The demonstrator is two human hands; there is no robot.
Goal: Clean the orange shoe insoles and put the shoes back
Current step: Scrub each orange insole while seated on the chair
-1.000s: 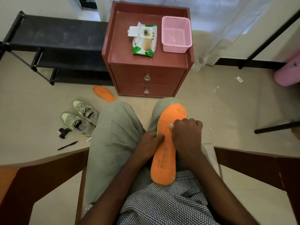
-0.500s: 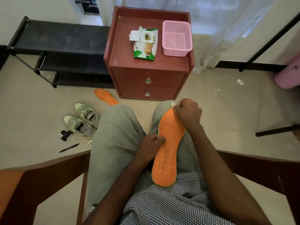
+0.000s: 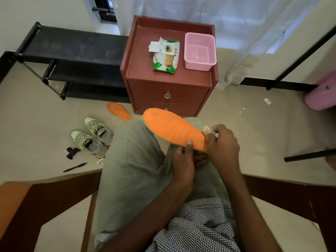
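The flat orange foam shoe insole [image 3: 174, 130] lies raised across the knees, its heel end pinched in the left hand [image 3: 183, 160] to steady it, while the right hand [image 3: 222, 142] clamps a small crumpled white wipe [image 3: 207, 129] at that end, probably for scrubbing. The second orange insole [image 3: 118, 110] and grey-green lace-up sneakers [image 3: 92, 135] wait on the floor.

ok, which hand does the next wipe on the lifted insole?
Probably right. The right hand already pinches the wipe at the heel end of the insole. The left hand grips the insole's near edge, thumb on top, steadying it above the lap.
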